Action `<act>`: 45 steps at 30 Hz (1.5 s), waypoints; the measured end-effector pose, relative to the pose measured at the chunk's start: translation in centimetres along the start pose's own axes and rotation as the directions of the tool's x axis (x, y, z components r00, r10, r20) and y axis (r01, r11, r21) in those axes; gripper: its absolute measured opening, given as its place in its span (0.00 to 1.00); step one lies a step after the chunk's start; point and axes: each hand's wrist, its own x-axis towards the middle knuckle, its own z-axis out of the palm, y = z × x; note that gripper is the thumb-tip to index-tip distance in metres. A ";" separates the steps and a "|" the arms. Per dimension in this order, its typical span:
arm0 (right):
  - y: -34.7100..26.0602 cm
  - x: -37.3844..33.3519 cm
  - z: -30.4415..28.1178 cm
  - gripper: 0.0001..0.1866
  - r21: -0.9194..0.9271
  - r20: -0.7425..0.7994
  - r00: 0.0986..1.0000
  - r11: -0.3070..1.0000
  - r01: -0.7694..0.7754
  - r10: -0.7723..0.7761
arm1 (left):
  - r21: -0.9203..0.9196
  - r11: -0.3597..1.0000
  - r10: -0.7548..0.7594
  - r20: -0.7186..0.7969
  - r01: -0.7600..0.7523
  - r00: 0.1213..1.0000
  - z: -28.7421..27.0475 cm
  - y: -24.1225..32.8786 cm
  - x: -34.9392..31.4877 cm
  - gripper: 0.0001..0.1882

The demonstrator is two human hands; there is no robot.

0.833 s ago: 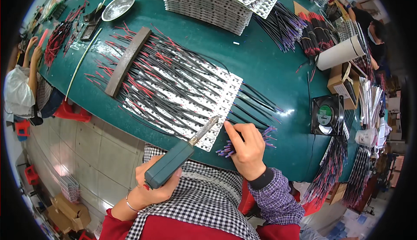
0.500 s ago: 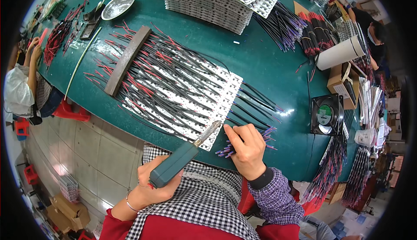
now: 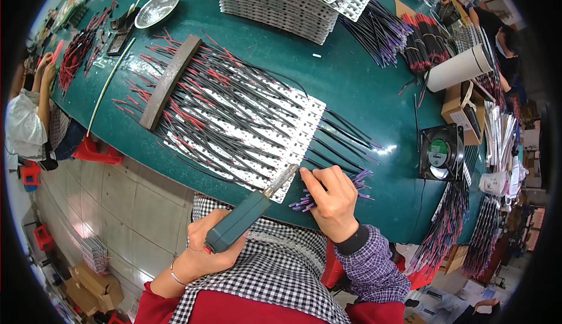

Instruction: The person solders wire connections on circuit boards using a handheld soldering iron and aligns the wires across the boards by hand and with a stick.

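My left hand [image 3: 215,243] is closed round the green handle of a soldering iron [image 3: 240,221]. Its metal tip rests at the near right edge of a white circuit-board panel [image 3: 314,112], beside my right fingertips. My right hand [image 3: 335,200] is pinched at that edge, apparently on a thin wire whose end I cannot make out. A bunch of black wires with purple ends [image 3: 304,201] lies under this hand. Rows of black wires with red ends [image 3: 234,110] cover the panel, pressed down at the far left by a dark bar [image 3: 171,82]. Several black wires stick out from its right edge.
A tall stack of white panels [image 3: 275,13] stands at the back. Rightward are wire bundles [image 3: 377,34], a white tube [image 3: 459,69], a cardboard box [image 3: 462,110] and a black fan [image 3: 441,153]. A metal dish [image 3: 157,9] sits back left. Other people work at left and right.
My hands, the soldering iron and the panel keep nearly the same places, with the whole view shifted slightly. At the lower right edge, another person's seated shape has moved and an arm now shows.
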 end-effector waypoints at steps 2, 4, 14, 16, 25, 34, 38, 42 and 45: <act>0.0 0.0 0.0 0.28 0.003 -0.003 1.000 1.000 0.003 -0.003 | 0.004 1.000 0.004 0.000 -0.004 1.000 0.0 0.0 -0.1 0.13; 0.0 0.0 0.1 0.16 -0.049 -0.020 1.000 0.999 0.022 -0.023 | 0.008 1.000 -0.011 0.008 0.010 1.000 -0.1 0.1 -0.2 0.13; 0.0 0.1 0.2 0.15 -0.063 -0.019 0.999 0.998 0.027 -0.028 | 0.069 0.994 0.083 -0.050 -0.080 0.995 -0.1 0.2 -0.2 0.10; 0.0 0.1 0.1 0.16 -0.063 -0.022 0.999 0.998 0.023 -0.024 | 0.094 0.991 0.096 -0.032 -0.093 0.995 -0.2 0.3 -0.2 0.11; 0.5 0.0 0.2 0.24 0.033 -0.029 1.000 0.999 0.008 -0.008 | 0.021 0.998 0.061 -0.045 -0.060 0.997 0.1 -0.1 -0.7 0.10; 0.3 -0.1 0.3 0.17 -0.044 -0.020 0.999 0.998 0.042 -0.043 | 0.033 0.999 0.010 0.018 -0.011 1.000 -0.3 0.4 -0.4 0.13; 0.2 -0.1 0.4 0.16 -0.068 -0.023 0.998 0.996 0.054 -0.055 | -0.013 1.000 -0.017 -0.034 0.016 0.999 0.0 1.0 -0.1 0.09; 0.2 -0.1 0.4 0.15 -0.077 -0.021 0.998 0.995 0.058 -0.059 | 0.049 0.999 0.009 -0.002 -0.009 1.000 -0.5 0.4 -0.6 0.11; 0.1 -0.2 0.5 0.15 -0.080 -0.013 0.998 0.995 0.060 -0.061 | 0.092 0.994 0.060 -0.025 -0.058 0.998 -0.7 0.5 -0.9 0.10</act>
